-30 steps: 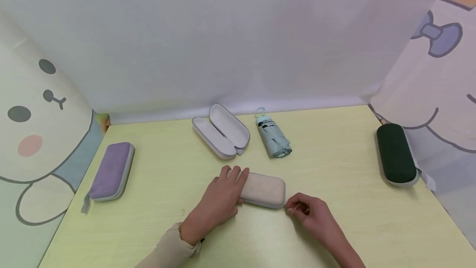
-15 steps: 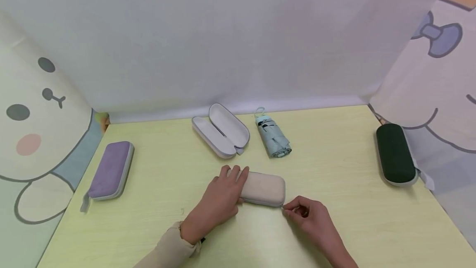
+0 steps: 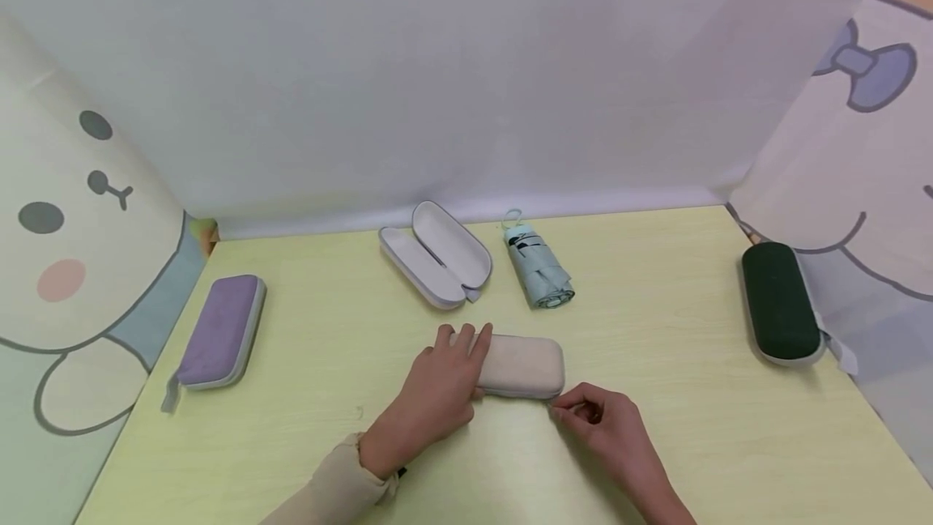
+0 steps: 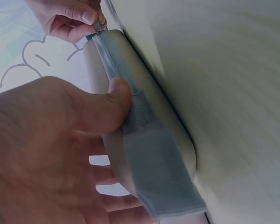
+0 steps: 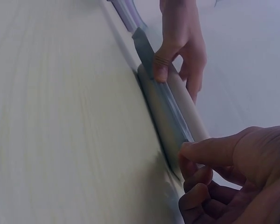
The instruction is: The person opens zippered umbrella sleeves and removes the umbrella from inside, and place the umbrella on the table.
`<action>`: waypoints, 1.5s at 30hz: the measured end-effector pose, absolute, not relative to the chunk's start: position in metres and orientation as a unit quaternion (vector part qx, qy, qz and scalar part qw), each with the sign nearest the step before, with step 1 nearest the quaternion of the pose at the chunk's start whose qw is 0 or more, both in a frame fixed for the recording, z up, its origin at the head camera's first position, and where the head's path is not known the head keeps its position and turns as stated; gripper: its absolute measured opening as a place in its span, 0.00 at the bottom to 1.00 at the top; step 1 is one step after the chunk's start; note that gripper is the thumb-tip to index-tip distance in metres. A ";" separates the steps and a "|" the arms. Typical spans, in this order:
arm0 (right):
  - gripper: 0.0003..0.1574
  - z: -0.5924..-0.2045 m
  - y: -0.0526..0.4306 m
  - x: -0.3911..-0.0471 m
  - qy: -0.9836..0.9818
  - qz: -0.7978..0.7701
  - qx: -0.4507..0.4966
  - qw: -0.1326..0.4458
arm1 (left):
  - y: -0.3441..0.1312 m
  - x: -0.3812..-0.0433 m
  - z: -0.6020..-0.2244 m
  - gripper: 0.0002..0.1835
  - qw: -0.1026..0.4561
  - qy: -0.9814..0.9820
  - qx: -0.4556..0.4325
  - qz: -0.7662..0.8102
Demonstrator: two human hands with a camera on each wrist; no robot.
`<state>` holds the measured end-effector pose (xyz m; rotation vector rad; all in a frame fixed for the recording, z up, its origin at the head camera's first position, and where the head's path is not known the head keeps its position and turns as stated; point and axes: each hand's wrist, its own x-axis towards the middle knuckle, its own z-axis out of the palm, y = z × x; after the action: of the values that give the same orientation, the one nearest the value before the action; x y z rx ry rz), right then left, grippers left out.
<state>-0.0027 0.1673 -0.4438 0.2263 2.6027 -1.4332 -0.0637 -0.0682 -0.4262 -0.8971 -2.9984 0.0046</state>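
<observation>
A beige zip case (image 3: 521,367) lies on the table near the middle front in the head view. My left hand (image 3: 440,387) grips its left end, fingers over the top and thumb on the zipped side. Beside that thumb, a grey fabric strap (image 4: 161,172) sticks out from the case in the left wrist view. At the case's near right corner, my right hand (image 3: 608,420) pinches a small zipper pull (image 4: 97,26) between thumb and index finger. The zipper (image 4: 107,56) runs between the two hands along the side.
Behind the case are an open case (image 3: 437,258) with a pale lining and a folded light-blue umbrella (image 3: 538,266). A purple zip case (image 3: 222,330) lies at the left, a dark green case (image 3: 780,302) at the right edge. White cloth (image 3: 466,87) hangs behind the table.
The right hand has moved slightly left along the near edge with the zipper pull. The case's right end has turned a little away from me. My left hand keeps its grip.
</observation>
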 end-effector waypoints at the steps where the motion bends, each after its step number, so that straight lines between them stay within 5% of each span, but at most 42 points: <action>1: 0.10 -0.444 0.166 -0.003 0.870 -0.480 0.077 0.082 | -0.067 -0.063 -0.426 0.44 0.003 -0.958 -0.286 0.003; 14: 0.10 -0.446 0.162 -0.009 0.883 -0.453 0.111 0.058 | -0.075 -0.065 -0.422 0.48 -0.010 -0.954 -0.295 -0.049; 25: 0.08 -0.445 0.174 -0.022 0.898 -0.425 0.101 0.047 | -0.094 -0.068 -0.409 0.37 -0.073 -0.923 -0.339 -0.165; 45: 0.07 -0.440 0.178 -0.030 0.907 -0.410 0.096 0.025 | -0.075 -0.061 -0.411 0.35 -0.023 -0.943 -0.313 -0.113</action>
<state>-0.0299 0.1780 -0.4403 0.2967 2.8026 -1.2686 -0.0610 -0.0752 -0.4110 -0.9983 -3.0051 -0.3615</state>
